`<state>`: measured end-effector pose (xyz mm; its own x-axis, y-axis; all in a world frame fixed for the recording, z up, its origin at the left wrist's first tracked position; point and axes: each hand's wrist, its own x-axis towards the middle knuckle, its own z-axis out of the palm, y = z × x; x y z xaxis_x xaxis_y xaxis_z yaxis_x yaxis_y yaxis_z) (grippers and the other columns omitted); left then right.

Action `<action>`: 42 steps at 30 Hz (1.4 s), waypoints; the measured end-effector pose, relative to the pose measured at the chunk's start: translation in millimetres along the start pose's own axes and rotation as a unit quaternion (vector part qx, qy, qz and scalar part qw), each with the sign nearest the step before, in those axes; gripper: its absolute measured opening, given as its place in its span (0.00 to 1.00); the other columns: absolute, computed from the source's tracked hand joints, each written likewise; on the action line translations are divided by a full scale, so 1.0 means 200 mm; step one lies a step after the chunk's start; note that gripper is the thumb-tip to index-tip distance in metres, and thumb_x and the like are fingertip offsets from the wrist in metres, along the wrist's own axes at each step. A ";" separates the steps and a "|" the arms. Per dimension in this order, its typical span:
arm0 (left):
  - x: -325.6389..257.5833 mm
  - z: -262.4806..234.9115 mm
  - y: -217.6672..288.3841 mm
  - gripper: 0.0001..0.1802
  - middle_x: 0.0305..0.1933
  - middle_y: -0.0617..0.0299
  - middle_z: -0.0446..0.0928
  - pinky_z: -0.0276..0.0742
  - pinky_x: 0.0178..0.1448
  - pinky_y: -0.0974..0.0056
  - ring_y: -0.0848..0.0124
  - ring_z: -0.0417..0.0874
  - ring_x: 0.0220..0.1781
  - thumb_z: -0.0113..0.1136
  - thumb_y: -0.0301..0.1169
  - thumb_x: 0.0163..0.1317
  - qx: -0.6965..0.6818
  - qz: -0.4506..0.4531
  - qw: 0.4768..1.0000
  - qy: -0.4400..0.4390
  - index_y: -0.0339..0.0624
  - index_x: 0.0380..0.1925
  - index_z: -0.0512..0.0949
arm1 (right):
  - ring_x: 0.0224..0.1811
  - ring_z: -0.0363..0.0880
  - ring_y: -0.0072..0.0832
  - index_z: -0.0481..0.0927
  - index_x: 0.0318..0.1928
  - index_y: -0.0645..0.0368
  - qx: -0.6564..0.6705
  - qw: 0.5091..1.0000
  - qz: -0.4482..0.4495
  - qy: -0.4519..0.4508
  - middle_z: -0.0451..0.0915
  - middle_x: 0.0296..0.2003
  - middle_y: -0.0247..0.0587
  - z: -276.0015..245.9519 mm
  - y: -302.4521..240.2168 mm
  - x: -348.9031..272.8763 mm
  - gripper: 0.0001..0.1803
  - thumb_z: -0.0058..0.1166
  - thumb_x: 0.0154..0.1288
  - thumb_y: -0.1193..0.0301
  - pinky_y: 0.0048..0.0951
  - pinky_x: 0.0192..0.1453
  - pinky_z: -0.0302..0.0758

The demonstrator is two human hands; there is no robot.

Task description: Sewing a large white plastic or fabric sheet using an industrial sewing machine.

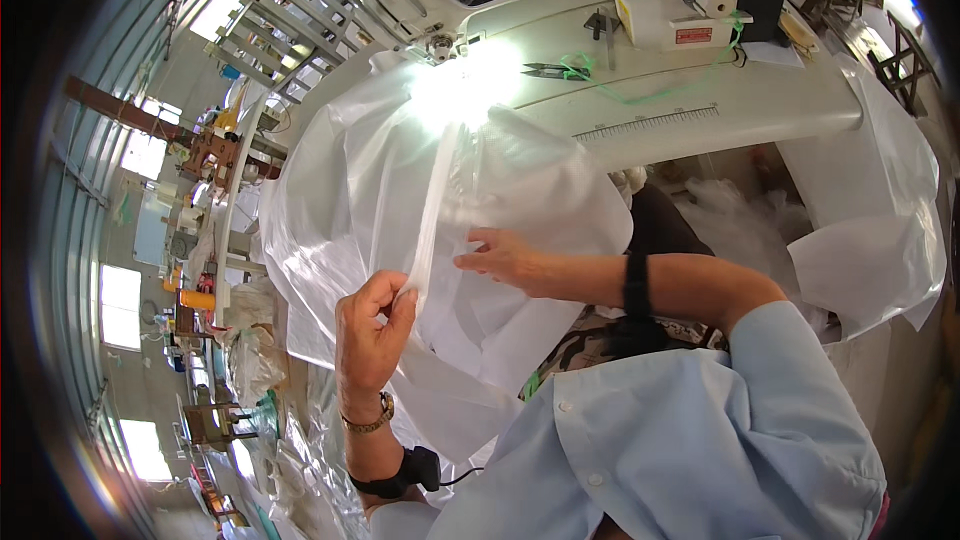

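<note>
White translucent plastic sheeting (330, 190) drapes off the front of a sewing machine (645, 0) and over my lap. My left hand (373, 325) pinches the lower end of a gathered white strip (433, 200), pulled taut from the machine's needle area. Thumb and forefinger are closed on it. To the right, my right hand (500, 258) rests near or on the sheeting, fingers loosely stretched and holding nothing visible. A bright lamp glare (465, 90) hides the needle, the presser foot and the strip's upper end.
On the machine bed lie small black thread snips (557, 71) and loose green thread (650, 98), behind a printed ruler scale (650, 122). More white sheeting (870, 250) hangs off the table's right end. Workbenches with other equipment (205, 290) line the left side.
</note>
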<state>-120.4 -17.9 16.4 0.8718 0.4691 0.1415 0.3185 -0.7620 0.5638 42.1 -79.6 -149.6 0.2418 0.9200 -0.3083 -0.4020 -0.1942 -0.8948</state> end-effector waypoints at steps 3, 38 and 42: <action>0.00 0.01 0.01 0.03 0.16 0.62 0.69 0.64 0.25 0.70 0.78 0.67 0.18 0.58 0.22 0.62 -0.015 -0.006 1.000 0.000 0.33 0.31 0.76 | 0.43 0.75 0.24 0.78 0.41 0.60 0.014 1.000 0.008 0.003 0.79 0.36 0.36 0.06 0.01 0.06 0.18 0.64 0.61 0.59 0.29 0.44 0.71; -0.16 0.56 -0.16 0.09 0.32 0.69 0.72 0.69 0.39 0.74 0.82 0.69 0.33 0.48 0.31 0.74 -0.434 -0.183 0.882 -0.001 0.37 0.43 0.73 | 0.31 0.80 0.35 0.70 0.36 0.59 -0.568 0.697 -0.414 -0.142 0.77 0.26 0.36 -0.04 -0.10 -0.47 0.09 0.57 0.60 0.71 0.36 0.41 0.73; -0.11 0.54 -0.17 0.12 0.26 0.69 0.69 0.63 0.31 0.70 0.81 0.63 0.28 0.51 0.36 0.74 -0.315 -0.125 0.941 0.003 0.37 0.37 0.72 | 0.33 0.80 0.33 0.73 0.40 0.61 -0.596 0.650 -0.451 -0.137 0.78 0.28 0.37 -0.08 -0.19 -0.51 0.10 0.56 0.61 0.71 0.36 0.42 0.74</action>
<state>-109.5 -51.0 -93.6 0.7967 0.6019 -0.0556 0.2267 -0.2124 0.9505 47.8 -172.1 -88.7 -0.3278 0.8373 0.4376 0.8033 0.4908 -0.3372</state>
